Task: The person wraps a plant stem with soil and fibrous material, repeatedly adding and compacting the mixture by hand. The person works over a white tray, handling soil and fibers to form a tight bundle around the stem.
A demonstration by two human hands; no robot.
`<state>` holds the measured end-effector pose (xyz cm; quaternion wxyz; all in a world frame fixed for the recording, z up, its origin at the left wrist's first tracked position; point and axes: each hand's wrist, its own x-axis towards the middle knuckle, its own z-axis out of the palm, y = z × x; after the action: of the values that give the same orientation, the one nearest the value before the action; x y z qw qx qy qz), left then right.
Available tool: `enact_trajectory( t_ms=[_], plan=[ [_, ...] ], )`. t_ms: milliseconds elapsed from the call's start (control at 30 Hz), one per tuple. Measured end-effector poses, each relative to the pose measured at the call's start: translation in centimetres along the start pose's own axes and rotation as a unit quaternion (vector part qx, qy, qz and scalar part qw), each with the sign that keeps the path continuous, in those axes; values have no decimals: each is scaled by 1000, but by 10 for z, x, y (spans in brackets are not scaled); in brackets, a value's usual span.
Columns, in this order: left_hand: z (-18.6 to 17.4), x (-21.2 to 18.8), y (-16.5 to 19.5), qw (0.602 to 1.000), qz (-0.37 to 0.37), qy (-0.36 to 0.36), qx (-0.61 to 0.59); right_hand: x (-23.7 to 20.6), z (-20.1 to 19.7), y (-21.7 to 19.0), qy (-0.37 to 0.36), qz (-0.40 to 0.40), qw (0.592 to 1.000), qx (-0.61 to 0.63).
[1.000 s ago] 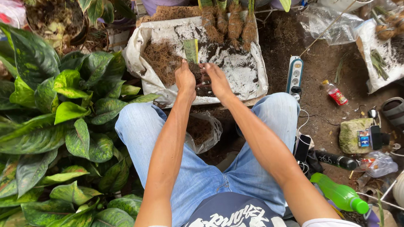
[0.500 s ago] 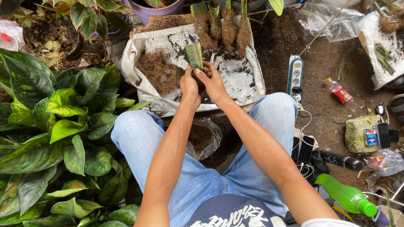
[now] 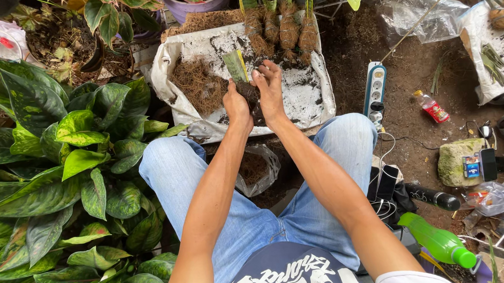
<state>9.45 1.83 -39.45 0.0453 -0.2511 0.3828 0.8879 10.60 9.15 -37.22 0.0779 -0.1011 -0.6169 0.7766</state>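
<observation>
Soil and roots are pressed between both hands over a white sack [image 3: 314, 96] spread on the ground. A small plant cutting [image 3: 241, 77] with a cut green stem and a dark root ball is held upright there. The left hand [image 3: 237, 104] is closed around the left side of the root ball, and the right hand [image 3: 271, 90] is cupped against its right side with the fingers [image 3: 272, 70] curled over the top, so each grip is clamped on the cutting. A heap of brown fibre [image 3: 198, 86] lies on the sack just left of the hands, and dark soil is scattered to their right. Four wrapped cuttings [image 3: 282, 30] are lined up at the sack's far edge. A white power strip [image 3: 374, 88] lies on the bare earth right of the sack, with a small red bottle [image 3: 431, 106] beyond it. A green spray bottle [image 3: 439, 242] is seen beside the right elbow. Broad speckled leaves [image 3: 48, 185] fill the left side.
</observation>
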Motion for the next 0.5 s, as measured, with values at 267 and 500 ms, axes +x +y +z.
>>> enact_trajectory(
  t_ms=[267, 500],
  plan=[
    [1, -10, -15, 989, 30, -9, 146, -4, -2, 4, -22, 42, 999, 27],
    [-2, -17, -22, 963, 49, -16, 263, -15, -11, -2, -99, 110, 983, 112]
  ],
)
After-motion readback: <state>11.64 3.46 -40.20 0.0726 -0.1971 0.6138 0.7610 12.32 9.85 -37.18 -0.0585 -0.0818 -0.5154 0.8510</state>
